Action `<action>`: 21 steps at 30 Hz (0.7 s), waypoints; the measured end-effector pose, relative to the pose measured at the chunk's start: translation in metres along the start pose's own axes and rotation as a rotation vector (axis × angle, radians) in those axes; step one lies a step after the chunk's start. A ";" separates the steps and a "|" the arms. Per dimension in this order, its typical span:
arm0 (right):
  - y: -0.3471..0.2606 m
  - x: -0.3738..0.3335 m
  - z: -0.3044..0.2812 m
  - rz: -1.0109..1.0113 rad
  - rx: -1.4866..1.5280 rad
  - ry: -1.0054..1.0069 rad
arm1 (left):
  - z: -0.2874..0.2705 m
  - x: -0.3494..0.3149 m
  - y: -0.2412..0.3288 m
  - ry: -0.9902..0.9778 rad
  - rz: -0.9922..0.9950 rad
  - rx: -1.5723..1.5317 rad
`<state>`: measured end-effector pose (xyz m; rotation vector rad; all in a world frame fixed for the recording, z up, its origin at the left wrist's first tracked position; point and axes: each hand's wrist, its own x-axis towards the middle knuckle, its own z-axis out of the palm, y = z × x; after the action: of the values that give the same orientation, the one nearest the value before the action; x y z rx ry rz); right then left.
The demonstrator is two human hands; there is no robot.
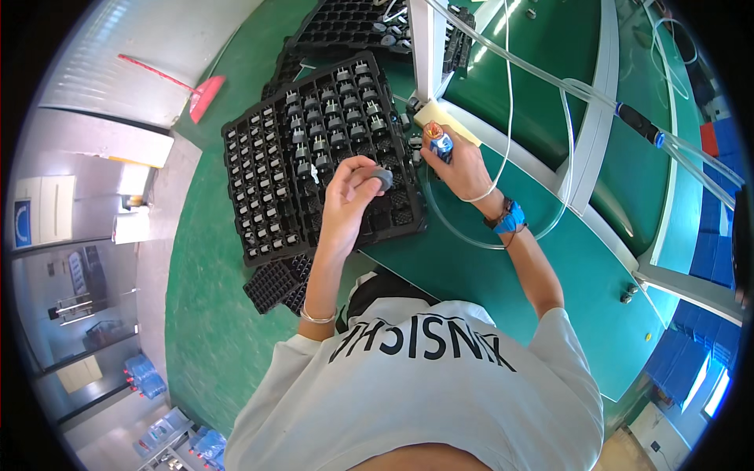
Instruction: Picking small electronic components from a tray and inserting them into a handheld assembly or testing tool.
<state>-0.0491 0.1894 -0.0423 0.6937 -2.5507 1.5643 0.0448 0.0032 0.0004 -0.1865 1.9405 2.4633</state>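
Observation:
Between the thumb and fingers of my left hand [349, 192] is a small grey round part [382, 178], held above the right side of a black compartment tray [306, 228]. My right hand [463, 167] is closed around a small blue-and-white cylinder with a copper-orange end [437, 135]; its exact kind is not clear. A pale yellow pad [444, 119] lies just beyond this hand. The tray carries rows of small grey and black parts [334, 118], with smaller white-topped pieces along its left half.
Several small metal parts [416, 145] stand by the tray's right edge. A clear hose [471, 242] curves over the green table [487, 275], and a white frame post [428, 55] rises at the back. More black trays [345, 27] lie beyond; a red dustpan [206, 98] is at left.

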 end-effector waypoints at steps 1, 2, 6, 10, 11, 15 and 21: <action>0.000 -0.001 0.000 0.010 -0.015 0.016 | 0.003 -0.001 -0.002 -0.010 0.012 0.018; -0.001 -0.002 -0.001 0.010 -0.016 0.012 | 0.006 -0.001 -0.004 -0.021 0.024 0.035; -0.011 -0.002 -0.010 0.156 0.022 -0.012 | 0.016 -0.001 -0.007 -0.053 0.122 0.037; 0.000 0.000 -0.009 0.246 0.697 0.053 | 0.024 0.000 -0.003 -0.090 0.126 -0.015; -0.005 -0.002 -0.016 0.553 0.796 0.016 | 0.026 0.000 -0.002 -0.094 0.141 -0.021; -0.041 -0.002 -0.027 0.570 1.239 -0.104 | 0.032 0.001 0.000 -0.149 0.225 -0.040; -0.059 -0.010 -0.031 0.558 1.203 -0.228 | 0.040 0.002 0.000 -0.208 0.281 -0.063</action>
<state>-0.0211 0.1970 0.0183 0.1419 -1.7078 3.3778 0.0387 0.0416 0.0096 0.3533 1.9166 2.5833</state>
